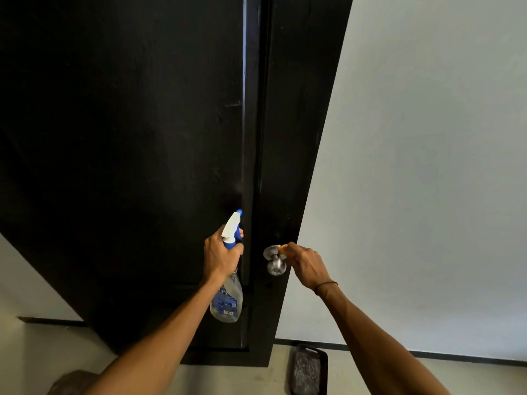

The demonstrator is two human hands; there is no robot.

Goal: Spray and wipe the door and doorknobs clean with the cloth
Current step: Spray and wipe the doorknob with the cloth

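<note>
From my remote seat I saw one door (142, 138), a tall slab painted matt black with faint scuffs and a glossy raised strip running down it. A single doorknob (276, 266), round and of brushed silver metal on a flat circular plate, stood out near the door's right edge, low down. Left of the doorknob, my left hand (221, 258) curled tightly round the neck of one spray bottle (227, 302); its body was clear, rounded plastic with a blue printed label, its trigger head white with blue trim, the nozzle pointing up along the door. Just right of the doorknob, my right hand (306, 266) pinched a small scrap of orange cloth (283, 247) against the knob's plate; most of the cloth was hidden in the fingers. A thin dark band (326, 285) circled that wrist. Right of the door ran a smooth, pale wall (427, 166) with a dark skirting line. Below the doorknob, on the pale floor (370, 374), lay one dark, rough-textured mat (308, 372).
</note>
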